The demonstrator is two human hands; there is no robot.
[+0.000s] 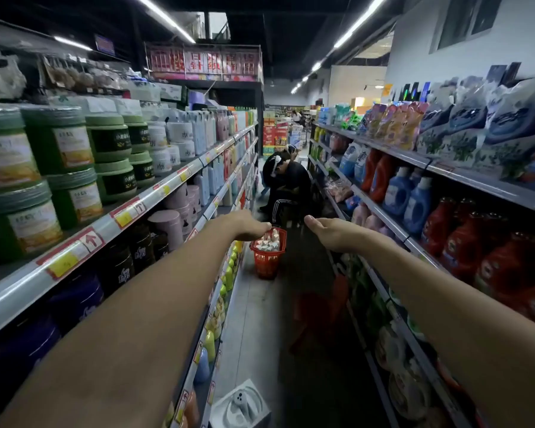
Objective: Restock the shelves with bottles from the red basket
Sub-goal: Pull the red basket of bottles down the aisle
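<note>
A red basket [267,261] stands on the aisle floor ahead, filled with several white bottles [269,244]. Both my arms stretch forward over the aisle. My left hand [247,225] hovers above the basket's left rim, palm down, fingers curled downward, holding nothing. My right hand [331,231] is to the right of the basket, palm down with fingers loosely apart, empty. On the left, the shelves [167,186] carry green tubs, pink canisters and pale bottles; yellow-green bottles [227,279] line a low shelf beside the basket.
The right shelves [393,223] hold red and blue detergent jugs and refill bags. A person in black [286,186] crouches in the aisle beyond the basket. A white box [241,403] lies on the floor near me. Something red and blurred [318,313] sits low at right.
</note>
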